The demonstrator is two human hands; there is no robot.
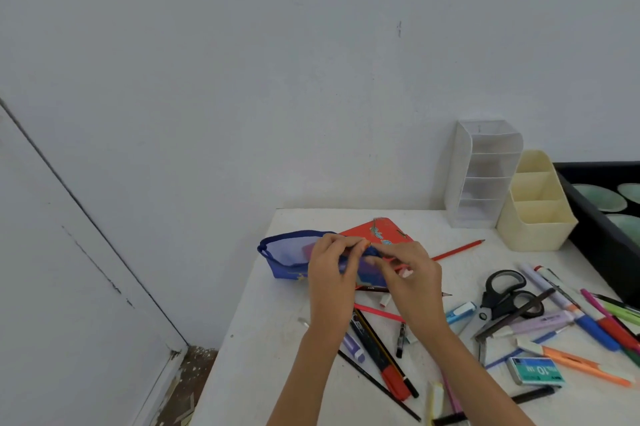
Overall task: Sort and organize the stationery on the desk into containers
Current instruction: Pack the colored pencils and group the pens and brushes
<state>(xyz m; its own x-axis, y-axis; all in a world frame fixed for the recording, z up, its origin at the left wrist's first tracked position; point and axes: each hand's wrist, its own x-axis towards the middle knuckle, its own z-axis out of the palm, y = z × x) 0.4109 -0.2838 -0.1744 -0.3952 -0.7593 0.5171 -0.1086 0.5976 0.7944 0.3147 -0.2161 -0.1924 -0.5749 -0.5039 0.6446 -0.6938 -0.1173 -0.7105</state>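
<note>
Blue fabric pouch [287, 254] lies on its side at the far left of the white bench [263, 339], mouth gaping left, pale lining showing. Its right half is hidden under both hands. The left hand [330, 266] has its grip pinched on the pouch's upper edge. The right hand [408, 273] has its grip pinched on the same edge just beside it (something small and orange sits between the fingertips; cannot tell what).

Behind the pouch is a red case [381, 231], its near part covered by the hands. It carries pale script lettering, blurred and unreadable. A red pencil [460, 248] sticks out from behind the right hand, near end hidden.

At back right a white organizer [481, 176] stands with a cream organizer [536, 214] just beside it, both upright. A black tray [595, 235] is cut off by the right edge, with pale green round shapes inside, unclear.

Loose items lie right of the forearms:
- black scissors [505, 297]
- a teal box [536, 370], "10" readable upside down, other print too small
- a heap of pens [595, 332], some cut off at the right edge

A black-and-red marker [381, 356] lies between the forearms, its barrel print illegible.
</note>
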